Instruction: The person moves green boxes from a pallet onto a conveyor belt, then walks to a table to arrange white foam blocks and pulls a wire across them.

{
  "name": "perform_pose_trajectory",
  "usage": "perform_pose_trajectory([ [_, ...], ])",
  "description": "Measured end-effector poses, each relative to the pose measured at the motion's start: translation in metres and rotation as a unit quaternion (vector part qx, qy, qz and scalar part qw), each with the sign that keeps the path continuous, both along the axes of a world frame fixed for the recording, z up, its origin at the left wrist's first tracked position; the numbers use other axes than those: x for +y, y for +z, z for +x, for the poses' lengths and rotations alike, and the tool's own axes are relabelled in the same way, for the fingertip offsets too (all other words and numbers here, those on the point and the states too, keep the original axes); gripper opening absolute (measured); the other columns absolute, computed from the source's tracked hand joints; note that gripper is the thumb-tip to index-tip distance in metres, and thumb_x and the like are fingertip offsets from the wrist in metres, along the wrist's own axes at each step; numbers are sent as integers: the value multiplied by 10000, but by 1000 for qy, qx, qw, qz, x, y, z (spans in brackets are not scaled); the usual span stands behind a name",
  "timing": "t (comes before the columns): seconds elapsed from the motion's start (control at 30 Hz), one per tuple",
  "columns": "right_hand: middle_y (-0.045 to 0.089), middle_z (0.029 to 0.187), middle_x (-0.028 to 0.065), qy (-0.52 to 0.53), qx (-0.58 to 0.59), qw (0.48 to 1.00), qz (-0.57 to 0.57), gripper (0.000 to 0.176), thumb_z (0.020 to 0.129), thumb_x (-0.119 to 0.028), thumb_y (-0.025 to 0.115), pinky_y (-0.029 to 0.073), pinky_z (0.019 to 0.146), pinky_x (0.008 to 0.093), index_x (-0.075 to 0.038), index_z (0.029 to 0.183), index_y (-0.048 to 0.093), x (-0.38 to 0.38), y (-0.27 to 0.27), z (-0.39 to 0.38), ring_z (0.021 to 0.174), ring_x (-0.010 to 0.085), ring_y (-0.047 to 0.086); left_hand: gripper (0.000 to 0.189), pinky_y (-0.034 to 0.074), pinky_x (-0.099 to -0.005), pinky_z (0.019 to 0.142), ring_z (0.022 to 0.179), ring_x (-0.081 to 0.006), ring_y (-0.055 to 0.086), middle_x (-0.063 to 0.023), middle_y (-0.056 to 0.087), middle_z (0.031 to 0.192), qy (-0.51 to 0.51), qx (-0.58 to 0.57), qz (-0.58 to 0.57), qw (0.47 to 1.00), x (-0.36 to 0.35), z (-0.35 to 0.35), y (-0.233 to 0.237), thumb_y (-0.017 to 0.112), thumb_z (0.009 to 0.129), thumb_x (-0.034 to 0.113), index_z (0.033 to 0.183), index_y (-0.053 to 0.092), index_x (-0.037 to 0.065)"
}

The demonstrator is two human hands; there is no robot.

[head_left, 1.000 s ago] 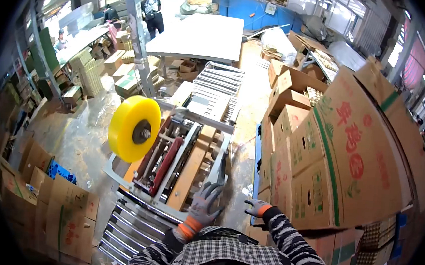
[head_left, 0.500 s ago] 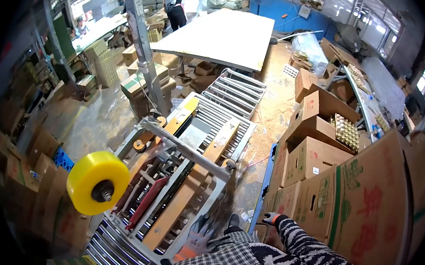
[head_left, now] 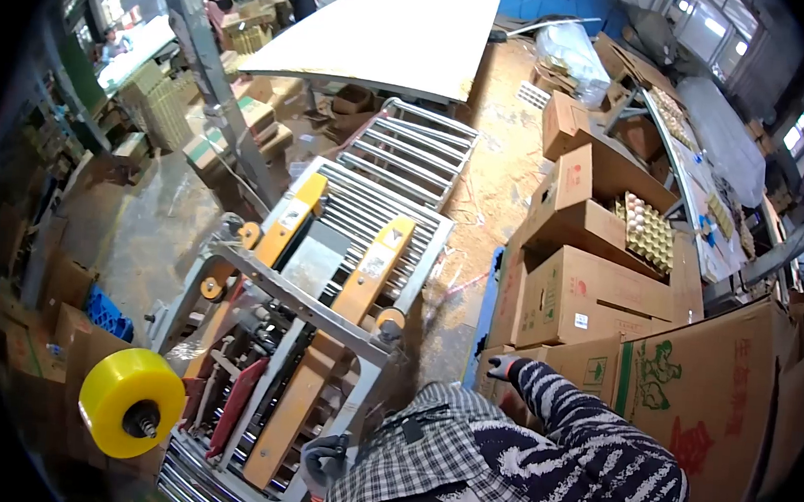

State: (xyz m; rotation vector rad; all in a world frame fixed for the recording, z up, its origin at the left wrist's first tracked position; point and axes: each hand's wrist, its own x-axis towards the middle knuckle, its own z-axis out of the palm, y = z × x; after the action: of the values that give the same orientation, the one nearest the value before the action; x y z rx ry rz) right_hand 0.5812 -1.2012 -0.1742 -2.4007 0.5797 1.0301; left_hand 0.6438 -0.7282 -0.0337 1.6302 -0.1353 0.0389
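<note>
My left hand [head_left: 325,460], in a grey glove, is low in the view beside the frame of the taping machine [head_left: 295,383]; its fingers look curled, and whether anything is in them is hidden. My right hand [head_left: 504,366], gloved in grey, reaches out on the right to the near edge of the stacked cartons [head_left: 544,354]. Its fingers are bunched against the cardboard, and their tips are hard to make out. A yellow tape roll [head_left: 121,402] is mounted at the machine's left side.
Beyond the machine lie a roller conveyor [head_left: 409,154] and a large white-topped table [head_left: 380,35]. An open carton with egg trays [head_left: 645,235] stands at the right. A metal post [head_left: 211,79] rises at the left. People are in the background.
The view has shifted, with the machine now lower and further left. My left hand has gone from spread and blurred to curled beside the frame. My right hand remains at the cartons.
</note>
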Motion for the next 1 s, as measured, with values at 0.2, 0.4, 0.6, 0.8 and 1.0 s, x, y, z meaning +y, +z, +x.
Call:
perform_pose_trajectory([
  [0.2,552,1274,154,-57,3,998,5,639,783,-443,607,415,985,361,-65,1289,513,-67,-19,30,1169,284,531,301,482,-320,599,636,-205,603,-89,634,708,-39,-26,210,977,-7,40,55,558,866,263,701,587,13],
  [0.4,588,1203,172,-95,-87,992,-12,556,782,-399,617,430,964,374,-102,1248,553,-155,-27,131,1123,316,550,366,516,-353,645,683,-260,611,-129,656,822,113,-246,272,923,-157,138,200,355,973,152,800,629,-19],
  [0.6,554,1232,193,-190,-274,943,-11,542,804,-349,618,400,994,375,-102,1276,518,-272,48,242,1162,329,513,212,475,-257,582,753,-188,624,-149,646,951,-36,-104,165,980,-282,190,181,543,862,142,966,626,-22],
  [0.8,506,1272,163,-178,-578,774,-188,568,731,-223,698,355,1028,414,-103,1259,526,-383,142,263,1216,345,433,366,436,-327,934,1047,-209,589,-128,606,1163,-249,169,106,948,-417,277,126,561,867,83,1223,548,-5],
  [1.0,364,1396,138,-209,-456,773,-388,742,702,-303,724,258,1070,487,-150,1357,409,-424,155,222,1303,373,295,656,360,-371,1025,1216,-335,453,-203,490,1283,-292,-16,259,921,-525,376,4,728,762,208,1338,445,73],
])
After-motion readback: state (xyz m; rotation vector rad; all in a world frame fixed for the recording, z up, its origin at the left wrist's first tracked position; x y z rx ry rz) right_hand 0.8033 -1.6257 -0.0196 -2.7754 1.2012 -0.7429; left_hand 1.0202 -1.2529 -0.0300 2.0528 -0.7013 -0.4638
